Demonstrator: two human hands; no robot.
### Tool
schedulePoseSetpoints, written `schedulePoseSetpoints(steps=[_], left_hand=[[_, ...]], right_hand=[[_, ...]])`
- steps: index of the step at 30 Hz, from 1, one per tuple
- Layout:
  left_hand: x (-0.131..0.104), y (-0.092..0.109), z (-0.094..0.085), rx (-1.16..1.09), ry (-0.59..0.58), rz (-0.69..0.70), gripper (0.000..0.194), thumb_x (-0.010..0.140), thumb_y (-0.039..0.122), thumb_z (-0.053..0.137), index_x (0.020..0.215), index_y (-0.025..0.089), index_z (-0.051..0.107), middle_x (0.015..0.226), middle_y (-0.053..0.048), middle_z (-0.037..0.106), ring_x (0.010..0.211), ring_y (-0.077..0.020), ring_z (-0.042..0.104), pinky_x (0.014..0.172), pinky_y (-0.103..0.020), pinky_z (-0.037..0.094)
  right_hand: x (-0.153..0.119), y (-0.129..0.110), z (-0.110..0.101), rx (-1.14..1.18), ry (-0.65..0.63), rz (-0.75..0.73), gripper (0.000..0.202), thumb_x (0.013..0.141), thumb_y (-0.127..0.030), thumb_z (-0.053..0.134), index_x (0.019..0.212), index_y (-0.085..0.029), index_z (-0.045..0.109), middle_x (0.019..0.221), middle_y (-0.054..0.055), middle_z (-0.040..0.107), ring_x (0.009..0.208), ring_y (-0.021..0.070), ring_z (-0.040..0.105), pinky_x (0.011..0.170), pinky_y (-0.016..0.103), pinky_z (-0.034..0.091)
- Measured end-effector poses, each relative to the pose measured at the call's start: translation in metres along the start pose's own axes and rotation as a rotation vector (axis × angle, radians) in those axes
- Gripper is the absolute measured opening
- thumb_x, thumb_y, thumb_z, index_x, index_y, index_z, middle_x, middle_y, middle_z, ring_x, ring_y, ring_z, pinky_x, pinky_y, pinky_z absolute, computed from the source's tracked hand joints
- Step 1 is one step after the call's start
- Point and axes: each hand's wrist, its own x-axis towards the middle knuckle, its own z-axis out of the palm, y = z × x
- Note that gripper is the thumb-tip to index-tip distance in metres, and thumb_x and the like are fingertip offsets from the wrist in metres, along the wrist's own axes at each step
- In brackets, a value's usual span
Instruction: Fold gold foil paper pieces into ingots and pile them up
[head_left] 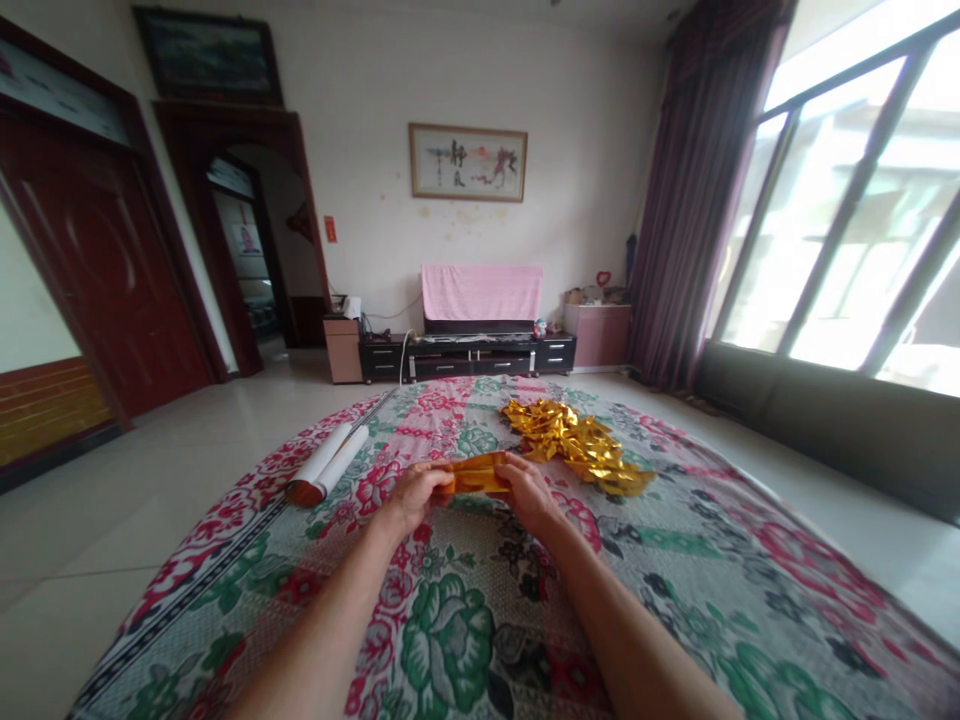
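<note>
- Left hand point(416, 497): fingers closed narrow on the 9 o'clock end of the gold foil point(478, 475), thumb on the near side.
- Right hand point(527, 490): same pinch on the 3 o'clock end, thumb and fingers tight together.
- Foil sits between my two grips, running across as a flat band, roughly level. Middle is uncovered; ends go under my fingers.
- Foil is over the floral cloth point(450, 640), out past my forearms at 12 o'clock. Can't tell whether its underside touches the cloth.
- Gold pile point(577, 445): crumpled, shiny, pointed pieces on the cloth at 2 o'clock from my grip, near my right hand, apart from the foil I hold.
- White roll point(330, 465): on the cloth at 10 o'clock from my left hand, lying slanted, reddish-brown at its near end.
- Farther out at 12 o'clock: black cabinet point(487, 358), pink cover point(482, 292) above it.
</note>
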Motion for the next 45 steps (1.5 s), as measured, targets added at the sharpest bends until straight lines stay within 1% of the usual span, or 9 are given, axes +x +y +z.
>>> schedulePoseSetpoints(steps=[5, 11, 13, 19, 24, 32, 36, 41, 45], left_hand=[[0.002, 0.0, -0.005, -0.065, 0.072, -0.068, 0.022, 0.056, 0.007, 0.06, 0.078, 0.012, 0.062, 0.049, 0.002, 0.056, 0.041, -0.008, 0.05, 0.041, -0.019, 0.039], [0.003, 0.003, -0.011, -0.201, 0.091, -0.131, 0.01, 0.06, 0.004, 0.056, 0.067, 0.012, 0.056, 0.052, 0.0, 0.058, 0.039, -0.0068, 0.048, 0.038, -0.017, 0.039], [0.004, 0.003, -0.012, -0.208, 0.088, -0.156, 0.011, 0.062, 0.003, 0.054, 0.069, 0.011, 0.056, 0.055, -0.002, 0.059, 0.04, -0.0068, 0.049, 0.037, -0.017, 0.04], [0.004, 0.004, -0.008, -0.131, 0.092, -0.199, 0.016, 0.063, 0.001, 0.051, 0.075, 0.01, 0.057, 0.052, -0.001, 0.058, 0.039, -0.0076, 0.049, 0.038, -0.018, 0.041], [-0.001, 0.008, -0.005, -0.057, 0.03, -0.158, 0.022, 0.066, 0.008, 0.055, 0.088, 0.009, 0.059, 0.063, -0.003, 0.062, 0.042, -0.0081, 0.053, 0.038, -0.018, 0.042], [-0.006, 0.01, 0.001, 0.023, 0.062, 0.107, 0.052, 0.068, 0.015, 0.057, 0.119, 0.018, 0.05, 0.07, 0.0, 0.062, 0.053, -0.0101, 0.059, 0.043, -0.017, 0.042], [-0.006, 0.009, 0.001, -0.023, 0.03, 0.125, 0.044, 0.067, 0.019, 0.057, 0.112, 0.016, 0.056, 0.084, -0.004, 0.065, 0.062, -0.0126, 0.062, 0.052, -0.021, 0.046], [-0.009, 0.01, 0.0, -0.097, -0.073, 0.113, 0.037, 0.058, 0.011, 0.055, 0.093, 0.014, 0.065, 0.09, -0.006, 0.065, 0.077, -0.0145, 0.06, 0.065, -0.023, 0.046], [-0.009, 0.008, 0.001, -0.017, -0.078, 0.134, 0.037, 0.057, 0.011, 0.061, 0.093, 0.015, 0.066, 0.087, -0.004, 0.066, 0.07, -0.0099, 0.056, 0.064, -0.019, 0.043]], right_hand=[[0.0, -0.006, 0.0, 0.189, 0.008, 0.043, 0.032, 0.062, -0.02, 0.054, 0.093, -0.023, 0.054, 0.086, -0.001, 0.063, 0.07, 0.0134, 0.058, 0.061, 0.024, 0.046], [-0.003, -0.013, -0.003, 0.347, -0.124, 0.079, 0.028, 0.058, -0.017, 0.057, 0.085, -0.025, 0.055, 0.117, 0.0, 0.054, 0.088, 0.0156, 0.057, 0.071, 0.029, 0.046], [-0.004, -0.01, -0.005, 0.289, -0.16, 0.075, 0.031, 0.057, -0.015, 0.058, 0.086, -0.024, 0.057, 0.114, 0.0, 0.056, 0.091, 0.0167, 0.056, 0.074, 0.029, 0.045], [-0.003, -0.002, -0.006, 0.05, -0.175, 0.131, 0.026, 0.059, -0.023, 0.065, 0.085, -0.018, 0.066, 0.078, 0.001, 0.065, 0.076, 0.0154, 0.057, 0.074, 0.028, 0.042], [-0.002, -0.003, -0.006, 0.11, -0.114, 0.125, 0.022, 0.059, -0.033, 0.068, 0.074, -0.016, 0.07, 0.082, 0.005, 0.066, 0.085, 0.0185, 0.057, 0.08, 0.03, 0.043], [0.001, 0.003, -0.01, 0.109, 0.014, 0.083, 0.025, 0.061, -0.035, 0.068, 0.076, -0.015, 0.071, 0.088, 0.007, 0.067, 0.088, 0.0208, 0.058, 0.076, 0.031, 0.046], [0.001, 0.003, -0.01, 0.133, 0.05, 0.078, 0.029, 0.06, -0.036, 0.068, 0.079, -0.014, 0.071, 0.09, 0.008, 0.067, 0.088, 0.0218, 0.059, 0.074, 0.031, 0.047], [0.002, 0.005, -0.012, 0.168, 0.081, 0.07, 0.026, 0.061, -0.034, 0.067, 0.079, -0.015, 0.071, 0.09, 0.007, 0.067, 0.087, 0.0205, 0.059, 0.073, 0.029, 0.048], [0.002, 0.004, -0.011, 0.183, 0.052, 0.074, 0.026, 0.063, -0.034, 0.065, 0.081, -0.017, 0.07, 0.091, 0.006, 0.067, 0.088, 0.0201, 0.059, 0.073, 0.028, 0.047]])
